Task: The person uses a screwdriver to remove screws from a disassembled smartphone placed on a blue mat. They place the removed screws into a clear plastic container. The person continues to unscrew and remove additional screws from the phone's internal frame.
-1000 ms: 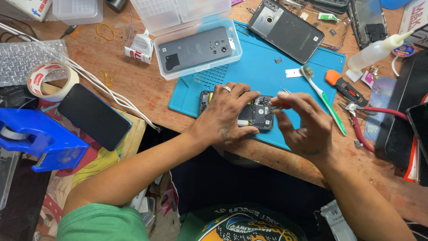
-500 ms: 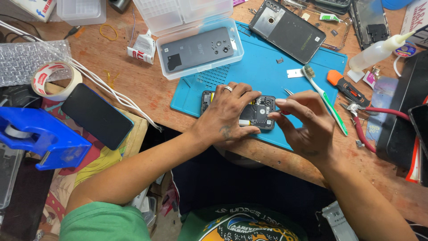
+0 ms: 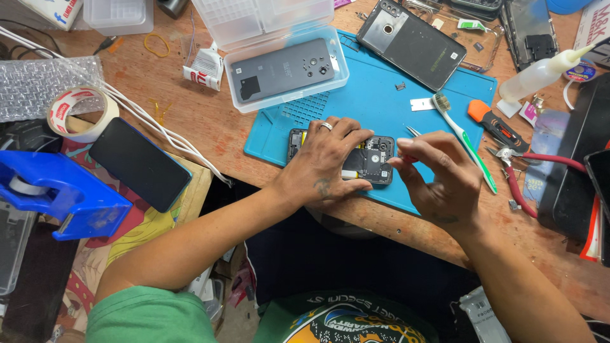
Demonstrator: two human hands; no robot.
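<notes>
Blue mat on the wooden bench carries an opened phone, its back off and its dark inner parts showing. The left hand lies flat over the phone's near half, a ring on one finger, pressing it down to the mat; this grip is a hold-down, not a clench. The right hand pinches tweezers between thumb and forefinger, the tips angled up just beyond its fingers, beside the phone's far end. To work well here, I judge the left hand should keep the phone from sliding while the right rests its heel on the mat for steadiness and brings the tips in low. A toothbrush lies just past the right grip, and pliers farther out, both clear of the work.
</notes>
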